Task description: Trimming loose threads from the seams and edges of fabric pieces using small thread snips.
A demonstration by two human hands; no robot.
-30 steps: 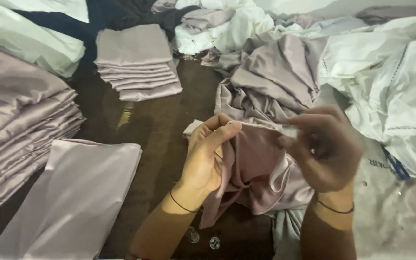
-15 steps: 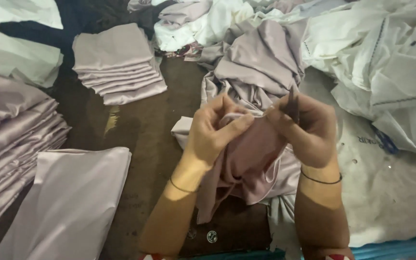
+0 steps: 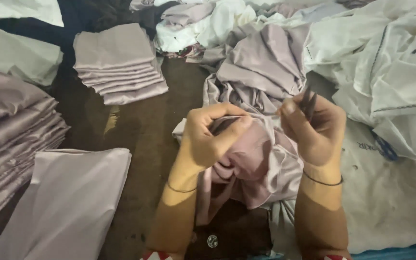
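Both hands had drawn slightly apart since the earlier frame, stretching a seam of the mauve cloth (image 3: 256, 163) between them at centre frame. Left hand (image 3: 210, 137) was closed, pinching the cloth's edge; right hand (image 3: 314, 130) was closed around a small dark tool (image 3: 308, 103) and the same edge. Bare dark table (image 3: 145, 125) lay open at centre left, bounded by the folded stack (image 3: 116, 62) at upper left, a flat folded piece (image 3: 68, 202) at lower left, and white fabric (image 3: 391, 72) at right.

Hidden inside the right hand (image 3: 314, 132): most of a thin dark tool (image 3: 308, 103), kind unclear; cut off by the left edge: the tall stack of folded cloth (image 3: 10, 139).
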